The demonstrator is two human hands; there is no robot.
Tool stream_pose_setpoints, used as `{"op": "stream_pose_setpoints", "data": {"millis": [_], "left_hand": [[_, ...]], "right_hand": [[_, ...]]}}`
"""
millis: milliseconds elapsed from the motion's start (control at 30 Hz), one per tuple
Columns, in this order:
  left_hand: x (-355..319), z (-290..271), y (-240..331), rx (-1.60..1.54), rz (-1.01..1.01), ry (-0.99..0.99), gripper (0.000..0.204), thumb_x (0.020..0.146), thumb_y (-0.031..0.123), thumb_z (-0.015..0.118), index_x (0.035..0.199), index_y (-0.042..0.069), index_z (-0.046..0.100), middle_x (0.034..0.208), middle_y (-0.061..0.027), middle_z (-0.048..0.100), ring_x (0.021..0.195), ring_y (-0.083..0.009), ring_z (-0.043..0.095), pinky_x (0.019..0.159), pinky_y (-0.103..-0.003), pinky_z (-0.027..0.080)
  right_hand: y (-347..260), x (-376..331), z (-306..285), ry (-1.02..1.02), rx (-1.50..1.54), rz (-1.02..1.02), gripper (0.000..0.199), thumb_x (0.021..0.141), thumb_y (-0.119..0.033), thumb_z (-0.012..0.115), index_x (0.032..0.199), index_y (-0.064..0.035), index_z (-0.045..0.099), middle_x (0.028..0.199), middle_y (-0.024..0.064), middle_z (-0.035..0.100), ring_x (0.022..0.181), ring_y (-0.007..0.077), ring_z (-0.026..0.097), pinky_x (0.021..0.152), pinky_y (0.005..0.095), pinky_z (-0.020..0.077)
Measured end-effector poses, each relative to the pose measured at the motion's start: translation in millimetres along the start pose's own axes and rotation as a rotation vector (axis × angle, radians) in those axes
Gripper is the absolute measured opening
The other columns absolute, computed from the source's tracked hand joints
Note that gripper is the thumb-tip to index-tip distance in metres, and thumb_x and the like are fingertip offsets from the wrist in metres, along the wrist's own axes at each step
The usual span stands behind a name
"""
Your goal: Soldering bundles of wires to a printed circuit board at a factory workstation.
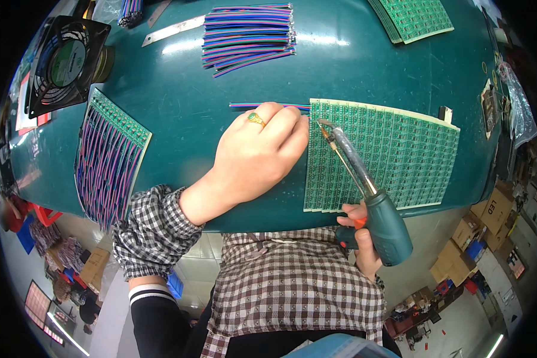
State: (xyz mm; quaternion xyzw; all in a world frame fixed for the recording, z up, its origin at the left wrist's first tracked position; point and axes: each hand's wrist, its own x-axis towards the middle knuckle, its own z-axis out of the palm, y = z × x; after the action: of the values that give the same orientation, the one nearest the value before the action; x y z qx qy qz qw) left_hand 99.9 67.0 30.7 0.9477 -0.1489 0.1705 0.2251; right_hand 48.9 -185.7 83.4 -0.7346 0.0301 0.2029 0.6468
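My right hand (367, 253) grips a dark green soldering gun (389, 230), a finger at its orange-red trigger. The gun's metal barrel slants up and left, with a thin feed tube alongside, and its tip sits over the upper left part of a green circuit board panel (388, 155). My left hand (259, 149), wearing a ring, is closed at the panel's left edge. Thin coloured wires (241, 105) stick out to the left beyond its fingers and meet the board's edge. The fingertips themselves are hidden behind the hand.
Bundled coloured wires (249, 37) lie at the back beside a metal ruler (173, 31). A black fan (65, 67) stands at the far left. In front of it rests a board with wires attached (110, 161). More green panels (413, 18) are stacked at the back right.
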Motion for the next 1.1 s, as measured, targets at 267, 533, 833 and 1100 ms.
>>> {"op": "stream_pose_setpoints", "data": {"millis": [267, 533, 833, 1100], "left_hand": [[-1.3, 0.7, 1.3, 0.007, 0.009, 0.011, 0.032, 0.074, 0.01, 0.064, 0.104, 0.0, 0.069, 0.099, -0.0083, 0.061, 0.088, -0.0239, 0.063, 0.074, -0.035, 0.054], [-1.5, -0.4, 2.0, 0.016, 0.017, 0.0, 0.033, 0.075, 0.01, 0.064, 0.106, -0.001, 0.069, 0.101, -0.009, 0.061, 0.089, -0.024, 0.063, 0.075, -0.035, 0.054], [-1.6, 0.0, 3.8, 0.023, 0.011, -0.001, 0.032, 0.074, 0.01, 0.064, 0.104, -0.001, 0.069, 0.101, -0.0092, 0.061, 0.09, -0.0241, 0.063, 0.076, -0.035, 0.054], [-1.8, -0.9, 3.9, 0.015, 0.006, -0.028, 0.032, 0.074, 0.01, 0.064, 0.104, -0.001, 0.069, 0.101, -0.0093, 0.061, 0.09, -0.0241, 0.063, 0.075, -0.035, 0.054]], "right_hand": [[-3.2, 0.9, 3.0, -0.014, -0.026, 0.007, 0.055, 0.094, -0.027, 0.068, 0.129, 0.0116, 0.051, 0.107, 0.0188, 0.063, 0.103, 0.0315, 0.065, 0.083, 0.0439, 0.0617], [1.3, 0.5, 4.6, -0.002, -0.029, -0.023, 0.056, 0.094, -0.024, 0.067, 0.131, 0.0128, 0.048, 0.101, 0.017, 0.064, 0.1, 0.0296, 0.065, 0.082, 0.0431, 0.0619], [3.0, 1.8, 4.4, -0.016, -0.06, -0.051, 0.053, 0.095, -0.022, 0.066, 0.129, 0.0133, 0.049, 0.099, 0.0168, 0.063, 0.098, 0.0284, 0.065, 0.08, 0.0416, 0.0624], [2.4, 2.4, 4.7, -0.018, -0.057, -0.065, 0.053, 0.095, -0.022, 0.066, 0.131, 0.0134, 0.048, 0.098, 0.0168, 0.063, 0.097, 0.028, 0.065, 0.08, 0.0411, 0.0623]]}}
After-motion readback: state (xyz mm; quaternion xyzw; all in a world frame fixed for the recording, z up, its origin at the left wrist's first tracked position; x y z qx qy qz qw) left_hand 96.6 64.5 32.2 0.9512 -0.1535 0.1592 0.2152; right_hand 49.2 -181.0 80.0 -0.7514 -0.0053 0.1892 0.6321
